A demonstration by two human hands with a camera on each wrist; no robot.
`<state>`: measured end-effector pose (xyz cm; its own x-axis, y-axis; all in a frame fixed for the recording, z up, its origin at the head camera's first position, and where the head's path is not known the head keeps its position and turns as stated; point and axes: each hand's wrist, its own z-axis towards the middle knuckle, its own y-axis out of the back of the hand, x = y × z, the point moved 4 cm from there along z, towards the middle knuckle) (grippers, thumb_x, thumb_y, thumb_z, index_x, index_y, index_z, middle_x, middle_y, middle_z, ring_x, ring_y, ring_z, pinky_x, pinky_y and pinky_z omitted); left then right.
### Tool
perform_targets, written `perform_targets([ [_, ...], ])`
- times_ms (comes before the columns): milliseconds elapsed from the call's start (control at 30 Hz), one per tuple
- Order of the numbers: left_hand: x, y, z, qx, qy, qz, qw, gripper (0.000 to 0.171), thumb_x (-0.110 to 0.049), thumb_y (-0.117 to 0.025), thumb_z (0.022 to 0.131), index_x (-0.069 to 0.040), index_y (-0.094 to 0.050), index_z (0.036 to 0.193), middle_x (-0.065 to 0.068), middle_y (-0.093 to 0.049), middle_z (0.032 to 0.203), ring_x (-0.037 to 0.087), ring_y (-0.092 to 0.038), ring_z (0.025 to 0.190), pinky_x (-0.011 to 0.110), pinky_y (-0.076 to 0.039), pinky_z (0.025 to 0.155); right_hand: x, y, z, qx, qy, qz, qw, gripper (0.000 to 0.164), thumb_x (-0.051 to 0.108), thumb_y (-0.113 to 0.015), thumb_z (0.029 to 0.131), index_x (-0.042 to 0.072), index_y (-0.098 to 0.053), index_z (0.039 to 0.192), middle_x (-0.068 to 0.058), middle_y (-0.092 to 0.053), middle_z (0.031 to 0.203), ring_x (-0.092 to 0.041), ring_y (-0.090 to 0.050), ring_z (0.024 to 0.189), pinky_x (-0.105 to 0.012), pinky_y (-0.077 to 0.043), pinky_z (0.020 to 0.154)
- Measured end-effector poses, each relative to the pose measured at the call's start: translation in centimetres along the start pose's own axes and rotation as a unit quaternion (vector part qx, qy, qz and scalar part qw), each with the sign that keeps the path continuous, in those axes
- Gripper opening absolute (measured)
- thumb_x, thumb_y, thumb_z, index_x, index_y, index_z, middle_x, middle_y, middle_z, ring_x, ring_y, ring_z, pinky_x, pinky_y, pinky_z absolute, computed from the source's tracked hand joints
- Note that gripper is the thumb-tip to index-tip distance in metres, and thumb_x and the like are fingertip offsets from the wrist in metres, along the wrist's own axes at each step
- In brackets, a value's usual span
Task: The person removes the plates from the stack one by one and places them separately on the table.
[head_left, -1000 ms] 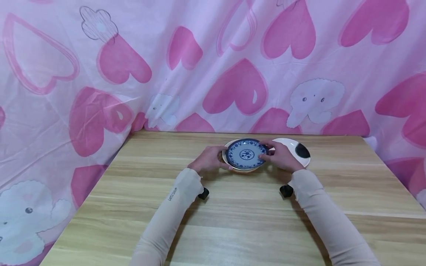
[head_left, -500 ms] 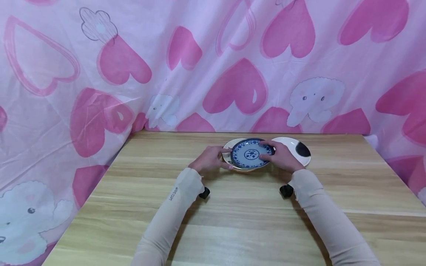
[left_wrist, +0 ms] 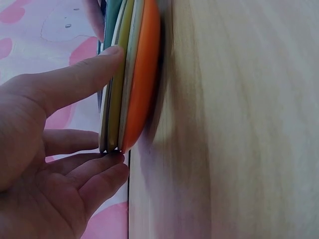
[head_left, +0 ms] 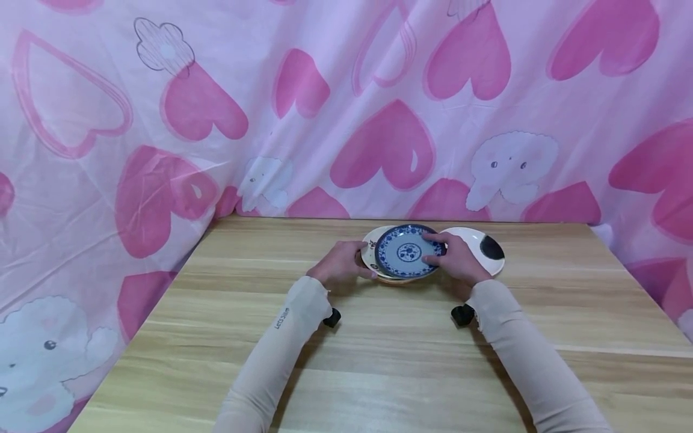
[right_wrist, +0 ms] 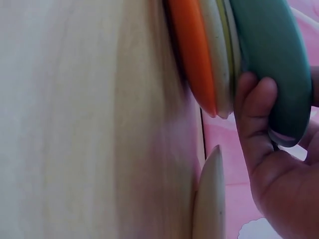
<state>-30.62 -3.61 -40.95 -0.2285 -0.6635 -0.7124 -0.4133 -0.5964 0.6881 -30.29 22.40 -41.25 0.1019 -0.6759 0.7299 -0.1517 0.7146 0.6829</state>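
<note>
A blue-and-white patterned plate (head_left: 400, 261) lies tilted over the right part of a stack of plates. My right hand (head_left: 457, 258) grips its right rim, thumb on the upper face; in the right wrist view, fingers curl against its green underside (right_wrist: 274, 55), and a gap opens between it and the stack. At the stack's left edge, my left hand (head_left: 338, 263) holds the rims between thumb and fingers. The stack's top plate (head_left: 369, 255) is cream with small dark drawings. Olive and pale rims show below it in the left wrist view, above an orange plate (left_wrist: 142, 84) at the bottom.
Right of the stack, partly behind my right hand, a white plate (head_left: 473, 237) with a black patch lies on the wooden table (head_left: 390, 361). A pink heart-patterned cloth (head_left: 303, 138) hangs along the table's back and sides.
The blue-and-white plate has slid a little to the right over the stack, baring more of the cream plate. My left hand has stayed at the stack's left edge.
</note>
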Motion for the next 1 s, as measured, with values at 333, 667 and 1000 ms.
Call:
perform_targets([
  [333,0.0,0.1,0.1,0.002,0.001,0.024,0.9997,0.039,-0.03,-0.086,0.08,-0.019,-0.067,0.113,-0.003,-0.066,0.102,0.017,-0.057,0.099,0.031,-0.049,0.091,0.0,1.0,-0.5,-0.006,-0.017,0.027,0.999,0.063,0.012,-0.072,0.091,0.015,-0.048,0.15,-0.023,-0.035,0.16,-0.042,-0.034,0.145,-0.057,-0.029,0.122],
  [667,-0.1,0.0,-0.1,0.003,-0.001,0.009,1.0,0.04,-0.027,-0.085,0.081,-0.019,-0.066,0.116,-0.004,-0.067,0.106,0.017,-0.058,0.103,0.033,-0.049,0.098,0.0,1.3,-1.0,-0.011,-0.005,0.02,1.0,0.063,0.014,-0.074,0.091,0.019,-0.05,0.149,-0.023,-0.036,0.159,-0.041,-0.041,0.14,-0.053,-0.042,0.115],
  [1000,0.2,0.0,0.1,0.005,-0.007,0.006,0.9999,0.042,-0.026,-0.085,0.08,-0.019,-0.066,0.117,-0.003,-0.066,0.105,0.016,-0.058,0.102,0.033,-0.049,0.097,0.3,2.5,-1.6,-0.013,0.038,0.001,0.999,0.064,0.019,-0.077,0.089,0.021,-0.052,0.147,-0.021,-0.036,0.16,-0.044,-0.03,0.149,-0.058,-0.032,0.12],
])
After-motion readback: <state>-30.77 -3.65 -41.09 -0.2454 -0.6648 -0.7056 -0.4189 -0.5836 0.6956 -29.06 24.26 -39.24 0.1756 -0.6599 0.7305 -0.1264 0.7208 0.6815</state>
